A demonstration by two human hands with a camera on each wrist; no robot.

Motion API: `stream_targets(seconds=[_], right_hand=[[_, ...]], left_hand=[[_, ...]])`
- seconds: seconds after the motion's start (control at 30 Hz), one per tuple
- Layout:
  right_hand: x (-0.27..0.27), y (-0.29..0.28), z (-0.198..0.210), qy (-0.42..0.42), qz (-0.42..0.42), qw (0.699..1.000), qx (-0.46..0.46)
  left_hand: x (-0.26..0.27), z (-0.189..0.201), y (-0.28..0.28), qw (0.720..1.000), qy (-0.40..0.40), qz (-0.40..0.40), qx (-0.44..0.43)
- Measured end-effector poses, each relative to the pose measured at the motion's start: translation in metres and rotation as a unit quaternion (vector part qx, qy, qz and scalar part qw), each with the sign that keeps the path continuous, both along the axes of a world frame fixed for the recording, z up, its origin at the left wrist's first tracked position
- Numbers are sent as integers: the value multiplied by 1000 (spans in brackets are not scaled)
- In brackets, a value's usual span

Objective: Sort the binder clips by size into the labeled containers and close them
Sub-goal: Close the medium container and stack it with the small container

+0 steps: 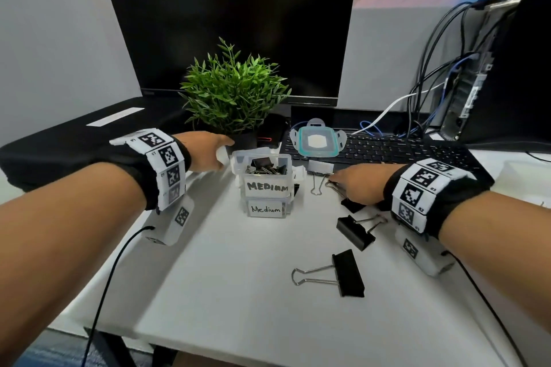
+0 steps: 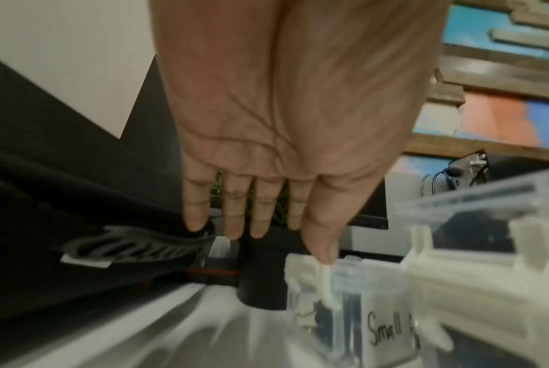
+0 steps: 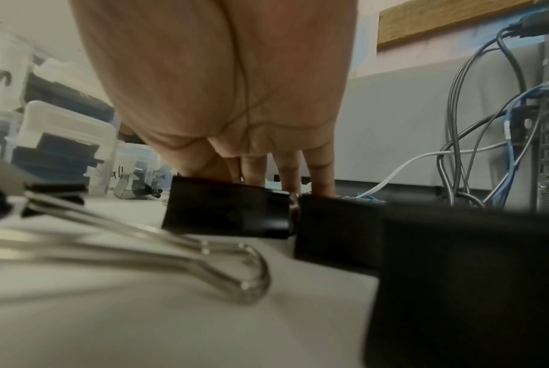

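The left hand (image 2: 286, 129), fingers straight, thumb touching the Small container (image 2: 355, 311). The right hand (image 1: 359, 183) lies flat over a binder clip (image 1: 351, 204) on the white desk (image 1: 238, 292), near a keyboard (image 1: 387, 149).

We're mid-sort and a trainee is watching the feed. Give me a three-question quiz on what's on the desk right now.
1. True or false: the container labelled MEDIUM has its lid clipped shut.
2. The teal-rimmed lid lies on: A) the keyboard; B) a chair; C) the floor.
3. Fill in: in the left wrist view, the clear container beside the open left hand is labelled ____.
Key: 1 false, it stands open with clips inside; 2 A; 3 Small.
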State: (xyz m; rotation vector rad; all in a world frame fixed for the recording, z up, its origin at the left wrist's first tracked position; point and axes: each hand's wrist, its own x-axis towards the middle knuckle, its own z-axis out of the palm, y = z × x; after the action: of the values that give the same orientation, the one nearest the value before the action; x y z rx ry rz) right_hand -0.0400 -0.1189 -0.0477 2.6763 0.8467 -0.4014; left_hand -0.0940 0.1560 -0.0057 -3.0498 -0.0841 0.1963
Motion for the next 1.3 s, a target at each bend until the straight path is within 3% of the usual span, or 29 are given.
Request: stream_targets(seconds=[0.37, 0.67, 0.87, 1.07, 1.3], right_hand=[[-5, -5, 6, -33, -20, 999, 31], [-12, -2, 6, -22, -12, 1000, 5], [-16, -3, 11, 1, -34, 999, 1], [-31, 5, 12, -16, 30, 996, 82], [-55, 31, 9, -17, 118, 993, 28]], left_hand=[[19, -19, -24, 995, 18, -92, -18], [15, -17, -12, 998, -50, 26, -31], [0, 10, -1, 989, -115, 45, -83], [-16, 34, -10, 992, -96, 37, -75], [-33, 53, -13, 990, -128, 38, -54]])
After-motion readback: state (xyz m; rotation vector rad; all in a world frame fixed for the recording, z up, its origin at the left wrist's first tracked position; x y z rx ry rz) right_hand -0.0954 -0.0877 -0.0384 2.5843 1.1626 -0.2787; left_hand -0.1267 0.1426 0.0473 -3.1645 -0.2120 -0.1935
